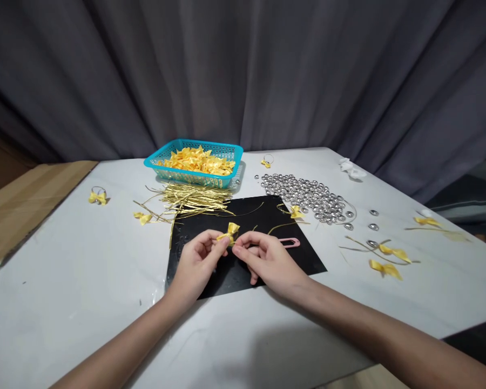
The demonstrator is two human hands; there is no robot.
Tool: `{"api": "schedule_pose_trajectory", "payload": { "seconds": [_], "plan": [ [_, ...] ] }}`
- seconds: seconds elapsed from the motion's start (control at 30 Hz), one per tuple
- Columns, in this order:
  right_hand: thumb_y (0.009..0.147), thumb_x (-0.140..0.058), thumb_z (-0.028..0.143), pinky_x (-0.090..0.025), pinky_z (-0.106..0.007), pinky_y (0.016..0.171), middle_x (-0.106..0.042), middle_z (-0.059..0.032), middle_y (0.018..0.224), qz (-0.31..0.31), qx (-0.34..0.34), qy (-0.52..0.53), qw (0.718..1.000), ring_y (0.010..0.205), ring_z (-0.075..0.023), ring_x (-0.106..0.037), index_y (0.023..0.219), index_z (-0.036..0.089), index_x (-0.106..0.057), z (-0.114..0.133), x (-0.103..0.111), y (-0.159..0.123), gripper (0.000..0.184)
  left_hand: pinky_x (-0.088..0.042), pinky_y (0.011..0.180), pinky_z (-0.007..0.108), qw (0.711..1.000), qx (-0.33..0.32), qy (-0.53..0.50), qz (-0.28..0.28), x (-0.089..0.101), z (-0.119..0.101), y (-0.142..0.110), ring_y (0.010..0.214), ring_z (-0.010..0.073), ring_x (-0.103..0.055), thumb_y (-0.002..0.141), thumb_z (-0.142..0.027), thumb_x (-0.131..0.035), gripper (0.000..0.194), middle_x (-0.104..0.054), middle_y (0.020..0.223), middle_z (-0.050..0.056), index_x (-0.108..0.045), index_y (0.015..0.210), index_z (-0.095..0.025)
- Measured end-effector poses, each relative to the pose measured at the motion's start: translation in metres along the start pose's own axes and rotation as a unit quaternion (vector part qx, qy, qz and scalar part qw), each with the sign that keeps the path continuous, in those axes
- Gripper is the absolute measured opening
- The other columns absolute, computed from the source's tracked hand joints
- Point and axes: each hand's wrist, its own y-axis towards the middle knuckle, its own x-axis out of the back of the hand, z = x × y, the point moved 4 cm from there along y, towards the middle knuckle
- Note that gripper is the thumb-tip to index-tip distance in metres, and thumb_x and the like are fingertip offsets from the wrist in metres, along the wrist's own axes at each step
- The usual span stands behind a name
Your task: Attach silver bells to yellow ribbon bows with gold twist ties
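Note:
A small yellow ribbon bow (232, 229) is pinched between the thumb and fingers of my left hand (199, 263), above the black mat (308, 263). Close against the bow's lower right side, my right hand (272, 260) is closed in a pinch. A thin yellow or gold bit shows at its fingertips, but what it grips is too small to make out. Beside the right hand, a pink loop-shaped handle (291, 242) lies on the mat, its other end hidden behind the hand. Gold twist ties (196, 198) lie piled at the mat's far left edge.
Behind the ties stands a teal basket (186, 172) full of yellow bows. Silver oval beads (303, 194) spread at back right. Loose bows (385, 268) and ties lie on the right of the white table (85, 281); bows on wire rings (98, 196) sit farther out.

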Motion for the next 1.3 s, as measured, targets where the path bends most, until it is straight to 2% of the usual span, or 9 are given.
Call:
{"api": "schedule_pose_trajectory", "payload": {
  "seconds": [0.1,0.33,0.57,0.67,0.87,1.3],
  "plan": [
    [0.078,-0.061,0.024,-0.041,-0.014,0.037,-0.046,0.0093,0.054,-0.009,-0.007,0.013,1.0,0.036,-0.0009,-0.041,0.079,0.013,-0.054,-0.0019,-0.0022,-0.0005,0.013,-0.035,0.046,0.019,1.0,0.002,-0.005,-0.007,-0.0009,-0.0025,-0.0004,0.052,0.0076,-0.047,0.072,-0.034,-0.066,0.019,-0.057,0.058,-0.003,-0.063,0.072,-0.015],
    [0.075,-0.064,0.026,-0.045,-0.017,0.039,-0.048,0.0082,0.055,-0.022,-0.013,0.029,0.999,0.037,-0.0021,-0.042,0.078,0.013,-0.054,-0.0024,-0.0013,-0.0007,0.017,-0.034,0.045,0.017,1.0,0.02,-0.021,-0.01,-0.0019,-0.0054,0.0005,0.05,0.0066,-0.047,0.068,-0.028,-0.069,0.014,-0.058,0.055,-0.004,-0.064,0.069,-0.014],
    [0.077,-0.06,0.025,-0.041,-0.015,0.04,-0.052,0.0051,0.062,-0.03,0.017,-0.015,0.999,0.042,-0.0022,-0.045,0.078,0.014,-0.053,-0.002,-0.0017,-0.0019,0.014,-0.037,0.046,0.017,1.0,0.017,-0.01,0.003,-0.0009,-0.0026,-0.0012,0.05,0.0068,-0.047,0.072,-0.031,-0.065,0.017,-0.057,0.057,-0.003,-0.065,0.072,-0.015],
    [0.076,-0.062,0.028,-0.044,-0.016,0.04,-0.05,0.0045,0.061,-0.04,0.024,-0.031,0.998,0.046,-0.0039,-0.043,0.077,0.014,-0.055,-0.0016,-0.001,-0.0018,0.016,-0.036,0.045,0.017,1.0,0.019,-0.003,0.006,-0.0006,-0.0028,-0.0011,0.047,0.0061,-0.044,0.072,-0.033,-0.063,0.019,-0.056,0.055,-0.003,-0.064,0.071,-0.014],
    [0.073,-0.065,0.029,-0.045,-0.016,0.038,-0.046,0.0052,0.059,-0.036,0.006,-0.022,0.999,0.046,-0.0046,-0.041,0.076,0.014,-0.055,-0.0005,-0.001,-0.0015,0.018,-0.036,0.045,0.018,1.0,0.024,-0.003,0.004,0.0001,-0.0031,-0.0009,0.047,0.0067,-0.044,0.07,-0.034,-0.064,0.02,-0.055,0.054,-0.003,-0.064,0.069,-0.015],
    [0.076,-0.061,0.026,-0.047,-0.016,0.042,-0.05,0.0032,0.063,-0.049,0.008,-0.025,0.998,0.049,-0.005,-0.044,0.078,0.013,-0.054,-0.0029,-0.002,-0.0023,0.015,-0.035,0.044,0.018,0.999,0.041,-0.009,-0.003,-0.002,-0.0041,-0.0003,0.046,0.0066,-0.044,0.067,-0.033,-0.068,0.02,-0.055,0.052,-0.004,-0.064,0.067,-0.014]
  ]
}}
